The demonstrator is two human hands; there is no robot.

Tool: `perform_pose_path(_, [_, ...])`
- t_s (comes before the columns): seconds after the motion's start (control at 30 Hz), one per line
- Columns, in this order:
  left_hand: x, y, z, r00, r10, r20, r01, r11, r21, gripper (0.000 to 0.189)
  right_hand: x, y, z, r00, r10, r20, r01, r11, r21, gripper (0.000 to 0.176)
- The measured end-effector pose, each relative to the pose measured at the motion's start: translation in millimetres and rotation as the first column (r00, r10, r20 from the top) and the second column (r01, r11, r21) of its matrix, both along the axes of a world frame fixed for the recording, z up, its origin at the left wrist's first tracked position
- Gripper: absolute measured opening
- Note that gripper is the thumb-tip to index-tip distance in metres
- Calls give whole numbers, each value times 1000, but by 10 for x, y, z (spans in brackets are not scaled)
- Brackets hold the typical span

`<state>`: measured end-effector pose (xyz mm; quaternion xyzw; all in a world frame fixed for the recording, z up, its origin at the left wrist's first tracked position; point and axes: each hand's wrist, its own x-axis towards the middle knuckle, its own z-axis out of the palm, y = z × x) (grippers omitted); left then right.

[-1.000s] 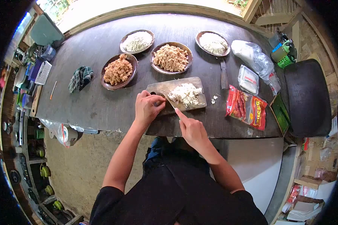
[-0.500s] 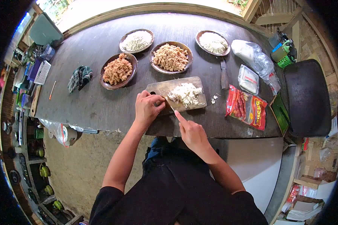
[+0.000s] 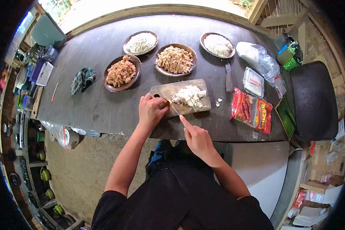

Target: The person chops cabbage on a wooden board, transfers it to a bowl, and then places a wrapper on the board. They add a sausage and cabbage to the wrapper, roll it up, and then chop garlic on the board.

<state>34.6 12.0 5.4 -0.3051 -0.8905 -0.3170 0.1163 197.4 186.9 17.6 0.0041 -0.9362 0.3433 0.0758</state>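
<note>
Left hand has barely shifted in the last second: fingers curled closed, pressing on the left end of the cutting board. Right hand grips the knife, forefinger along the spine, blade just beside the left fingertips. The chopped white pile lies unchanged mid-board on the counter.

Not much here can be read. The red packet lying on the worktop to my right has big yellow letters across its front, but they are too blurred for me to make out a word. The small white sachet just beyond it carries red print, also too small to read. I see no numbers or signs.
</note>
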Motion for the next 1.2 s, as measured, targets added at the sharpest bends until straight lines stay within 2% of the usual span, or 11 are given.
perform_pose_path(0.2, [-12,2,-50,1000,-4,-11,5,999,45,13,-106,-9,-106,1000,3,-7,-3,1000,6,57])
perform_pose_path(0.27, [-11,13,-25,1000,-3,-5,3,999,35,13,-153,-30,-126,1000,-24,21,22,997,76,57])
perform_pose_path(0.37, [-11,4,-14,1000,6,-17,-6,1000,8,13,-174,-36,-122,999,-30,15,28,995,95,57])
perform_pose_path(0.5, [7,3,11,1000,18,1,-18,1000,7,12,-112,12,-128,999,-43,-17,44,996,83,57])
perform_pose_path(0.67, [-15,-4,-29,1000,0,-3,0,1000,20,13,-48,7,-83,999,-1,-40,1,1000,-11,56])
perform_pose_path(0.8, [-19,-1,-30,1000,9,-4,-9,999,40,13,-87,-29,-91,999,3,-50,-3,1000,-6,56])
perform_pose_path(0.87, [-15,1,-45,1000,11,-6,-11,999,39,13,-97,-59,-52,999,-24,36,21,997,70,56])
perform_pose_path(0.97, [-3,10,-6,1000,11,-5,-10,1000,26,13,-173,-68,-61,998,-29,65,21,993,113,56])
perform_pose_path(1.2, [1,-25,8,999,-16,-49,18,999,29,12,-128,1,-127,999,-40,15,39,997,71,56])
